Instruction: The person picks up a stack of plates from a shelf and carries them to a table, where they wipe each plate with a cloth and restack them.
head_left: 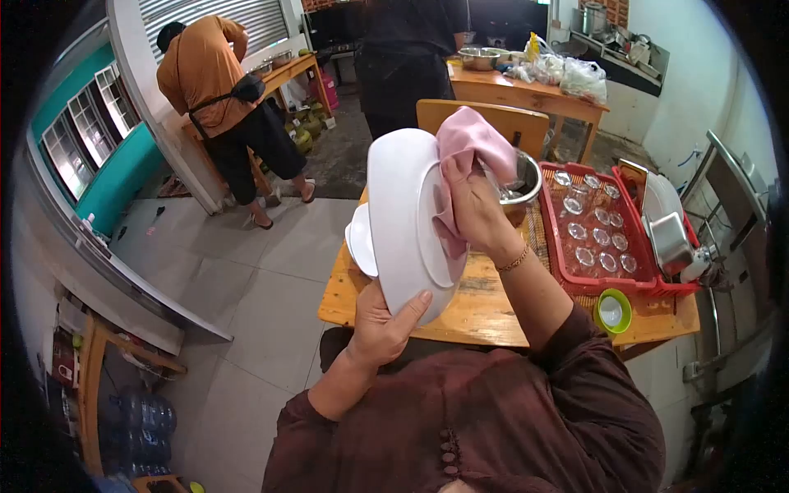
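My left hand (385, 322) grips the lower edge of a white oval plate (403, 222), holding it upright on its edge above the wooden table (485, 308). My right hand (470, 207) presses a pink cloth (468, 148) against the plate's underside. A gold bracelet sits on my right wrist. More white plates (359, 240) lie on the table behind the held plate.
A metal bowl (524, 182) stands beyond my right hand. A red crate (598, 238) with several glasses sits to the right, beside a second crate holding a metal container (667, 240). A small green bowl (612, 311) rests at the table edge. A person in orange (218, 82) bends at the far left.
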A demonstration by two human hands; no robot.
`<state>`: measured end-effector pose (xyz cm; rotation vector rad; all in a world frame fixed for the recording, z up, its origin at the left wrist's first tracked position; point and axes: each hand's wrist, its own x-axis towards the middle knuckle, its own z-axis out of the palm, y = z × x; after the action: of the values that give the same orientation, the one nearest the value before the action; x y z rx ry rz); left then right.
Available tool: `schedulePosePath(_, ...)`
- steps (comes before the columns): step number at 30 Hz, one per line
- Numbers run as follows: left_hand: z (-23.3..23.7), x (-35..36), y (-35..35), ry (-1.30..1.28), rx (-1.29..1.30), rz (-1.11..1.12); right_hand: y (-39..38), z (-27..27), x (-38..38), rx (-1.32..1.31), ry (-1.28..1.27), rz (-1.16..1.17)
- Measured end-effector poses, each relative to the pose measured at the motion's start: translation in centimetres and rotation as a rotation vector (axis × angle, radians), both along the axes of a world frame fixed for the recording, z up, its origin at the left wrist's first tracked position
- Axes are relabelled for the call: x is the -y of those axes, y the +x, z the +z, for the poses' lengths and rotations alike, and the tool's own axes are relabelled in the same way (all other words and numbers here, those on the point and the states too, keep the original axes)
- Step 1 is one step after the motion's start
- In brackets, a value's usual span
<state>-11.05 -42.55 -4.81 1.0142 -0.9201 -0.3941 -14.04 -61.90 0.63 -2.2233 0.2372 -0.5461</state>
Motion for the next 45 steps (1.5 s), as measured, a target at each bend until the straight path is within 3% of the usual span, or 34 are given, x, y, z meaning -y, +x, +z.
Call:
schedulePosePath(1,0.0,-0.2,0.1,0.016,0.002,-0.014,-0.7,1.1,-0.1,-0.152,0.099,0.020)
schedulePosePath(3,-0.4,-0.5,1.6,-0.013,-0.053,-0.041,0.0,-2.6,-2.8,-0.080,-0.818,-0.128)
schedulePosePath(5,-0.4,-0.8,3.4,-0.040,-0.123,-0.053,-0.7,-1.9,-6.7,0.466,-0.536,-0.050)
schedulePosePath(8,-1.2,-1.4,4.2,-0.003,-0.016,-0.042,-1.2,-1.2,-8.1,0.598,-0.442,-0.017)
schedulePosePath(11,0.2,-2.1,2.8,0.093,0.005,-0.060,0.5,0.5,-5.4,0.537,-0.555,0.087)
schedulePosePath(14,-0.1,-2.9,2.5,0.189,0.014,-0.155,0.6,3.1,-3.5,0.070,-0.175,0.040)
schedulePosePath(16,-0.3,-3.3,2.9,0.202,0.014,-0.187,0.5,3.7,-3.8,-0.010,-0.043,0.043)
schedulePosePath(18,-0.5,-3.6,3.5,0.204,-0.009,-0.216,1.3,1.4,-4.3,0.063,-0.194,0.032)
schedulePosePath(19,-0.9,-3.8,4.1,0.197,-0.030,-0.231,1.7,-0.1,-6.1,0.428,-0.394,-0.062)
schedulePosePath(21,-2.4,-4.2,4.9,0.151,-0.006,-0.171,0.0,-0.3,-8.7,0.379,-0.609,0.097)
schedulePosePath(24,-3.9,-4.6,5.9,0.062,0.168,0.051,-0.3,-2.0,-10.5,0.467,-0.548,0.182)
schedulePosePath(27,-1.5,-5.4,5.5,0.157,-0.037,-0.201,0.7,-0.4,-8.2,0.303,-0.781,0.187)
schedulePosePath(31,-2.2,-6.1,5.7,0.175,-0.080,-0.333,1.6,-0.6,-5.9,0.359,-0.773,-0.172)
schedulePosePath(32,-2.2,-6.4,5.7,0.183,-0.070,-0.324,2.6,0.2,-4.4,0.562,-0.785,-0.153)
schedulePosePath(33,-2.1,-6.8,5.8,0.185,-0.078,-0.314,2.7,0.4,-3.5,0.580,-0.598,-0.089)
schedulePosePath(35,-2.0,-7.7,6.0,0.193,-0.105,-0.299,2.1,-0.5,-1.3,0.366,-0.558,-0.179)
schedulePosePath(39,-2.2,-9.1,7.0,0.084,-0.177,-0.202,1.2,-3.0,3.7,0.433,0.639,0.097)
schedulePosePath(44,-2.9,-8.5,7.0,0.098,-0.179,-0.184,-4.4,0.8,1.6,0.553,0.696,-0.113)
schedulePosePath(45,-2.9,-8.4,6.8,0.127,-0.166,-0.215,-6.0,2.8,0.8,0.441,0.682,0.069)
